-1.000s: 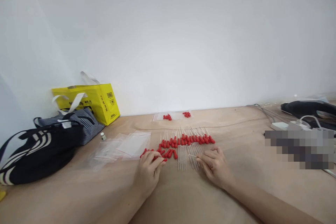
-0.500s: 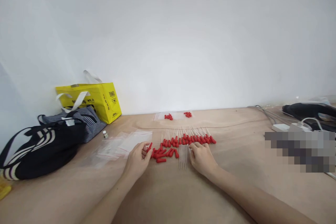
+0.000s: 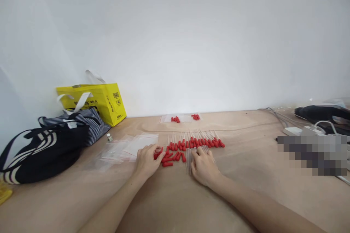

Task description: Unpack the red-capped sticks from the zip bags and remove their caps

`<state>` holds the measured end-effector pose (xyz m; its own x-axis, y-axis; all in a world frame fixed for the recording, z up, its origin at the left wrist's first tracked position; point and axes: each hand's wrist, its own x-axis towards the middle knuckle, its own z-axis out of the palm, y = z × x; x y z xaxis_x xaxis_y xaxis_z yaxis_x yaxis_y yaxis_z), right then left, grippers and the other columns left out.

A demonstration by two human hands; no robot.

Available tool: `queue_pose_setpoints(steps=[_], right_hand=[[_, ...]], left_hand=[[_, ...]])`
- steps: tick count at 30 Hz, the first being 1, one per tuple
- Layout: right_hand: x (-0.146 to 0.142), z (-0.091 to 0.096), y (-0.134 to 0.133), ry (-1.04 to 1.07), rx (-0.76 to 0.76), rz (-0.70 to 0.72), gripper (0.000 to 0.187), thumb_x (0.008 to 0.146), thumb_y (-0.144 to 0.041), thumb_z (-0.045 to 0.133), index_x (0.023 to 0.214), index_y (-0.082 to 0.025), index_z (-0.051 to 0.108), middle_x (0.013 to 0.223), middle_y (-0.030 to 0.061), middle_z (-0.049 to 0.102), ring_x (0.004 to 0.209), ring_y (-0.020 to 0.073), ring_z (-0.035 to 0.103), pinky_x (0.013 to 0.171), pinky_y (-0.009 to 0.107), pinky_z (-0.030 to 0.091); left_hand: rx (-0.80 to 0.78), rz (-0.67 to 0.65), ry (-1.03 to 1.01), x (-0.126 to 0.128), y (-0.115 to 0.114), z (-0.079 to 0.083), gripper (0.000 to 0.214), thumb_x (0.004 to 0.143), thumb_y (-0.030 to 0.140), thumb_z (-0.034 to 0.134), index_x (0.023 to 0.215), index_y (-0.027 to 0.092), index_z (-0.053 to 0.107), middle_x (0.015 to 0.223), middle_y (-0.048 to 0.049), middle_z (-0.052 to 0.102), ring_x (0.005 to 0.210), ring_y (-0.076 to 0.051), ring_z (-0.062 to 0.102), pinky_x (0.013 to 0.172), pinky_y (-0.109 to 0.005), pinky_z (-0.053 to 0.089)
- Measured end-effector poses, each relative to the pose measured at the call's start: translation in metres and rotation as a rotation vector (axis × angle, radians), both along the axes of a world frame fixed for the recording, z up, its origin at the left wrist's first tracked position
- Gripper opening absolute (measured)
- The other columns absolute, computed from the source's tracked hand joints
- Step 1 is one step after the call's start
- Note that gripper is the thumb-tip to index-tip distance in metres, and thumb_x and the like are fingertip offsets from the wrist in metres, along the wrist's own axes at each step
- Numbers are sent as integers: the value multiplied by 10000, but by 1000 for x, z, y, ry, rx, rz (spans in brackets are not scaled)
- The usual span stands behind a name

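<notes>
Fingers curled, my left hand (image 3: 149,159) is closed on a red rubber dropper bulb (image 3: 158,151) at the left end of a loose pile. More red bulbs (image 3: 167,164) lie just right of that hand. My right hand (image 3: 204,164) rests over a row of clear thin dropper tubes (image 3: 188,160), its bent fingers closed on some of them; tube ends show past the fingertips, and the exact number held is hidden. Behind both hands, a row of droppers with red bulbs fitted (image 3: 202,142) lies with the tubes pointing toward the wall.
Clear zip bags (image 3: 139,145) lie left, by a small bottle (image 3: 109,137). Another bag with red bulbs (image 3: 186,118) lies near the wall. A yellow bag (image 3: 115,105), striped bag (image 3: 98,127) and black bag (image 3: 49,156) stand left. A power strip (image 3: 308,131) and cables are right.
My right hand has shifted slightly left and now covers more of the clear tubes, with tube ends showing beyond its fingers. My left hand has moved a little right, into the red bulbs.
</notes>
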<state>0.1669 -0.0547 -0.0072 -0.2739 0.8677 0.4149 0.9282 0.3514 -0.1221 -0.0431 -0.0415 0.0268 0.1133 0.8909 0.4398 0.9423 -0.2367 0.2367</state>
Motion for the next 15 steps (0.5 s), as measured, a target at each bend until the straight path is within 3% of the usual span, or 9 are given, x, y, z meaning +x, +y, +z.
queue_pose_setpoints(steps=[4,8,12,15], right_hand=[[8,-1,-1,48,42,26,172,744,-142,405,787,-169,569,799,63,541,725,171,489,635,299,227],[30,-2,1,169,160,74,231,769,-130,385,851,-191,593,777,31,539,729,140,487,662,288,232],[58,-7,5,248,261,91,239,782,-142,383,830,-191,612,764,24,534,721,127,491,682,286,242],[75,-12,9,288,285,44,221,774,-156,400,799,-194,616,772,22,533,737,133,503,696,293,247]], left_hand=[[-92,89,4,1,6,8,281,750,459,437,815,243,605,859,-15,645,866,-223,545,765,-372,345],[-207,167,67,3,27,17,276,720,445,437,738,246,628,940,-37,623,976,-258,496,814,-409,319],[-323,206,85,12,57,15,267,608,437,524,553,198,630,828,-107,641,921,-327,522,754,-445,351],[-347,229,72,19,74,10,253,565,412,554,533,171,621,806,-145,646,899,-362,534,724,-469,362]])
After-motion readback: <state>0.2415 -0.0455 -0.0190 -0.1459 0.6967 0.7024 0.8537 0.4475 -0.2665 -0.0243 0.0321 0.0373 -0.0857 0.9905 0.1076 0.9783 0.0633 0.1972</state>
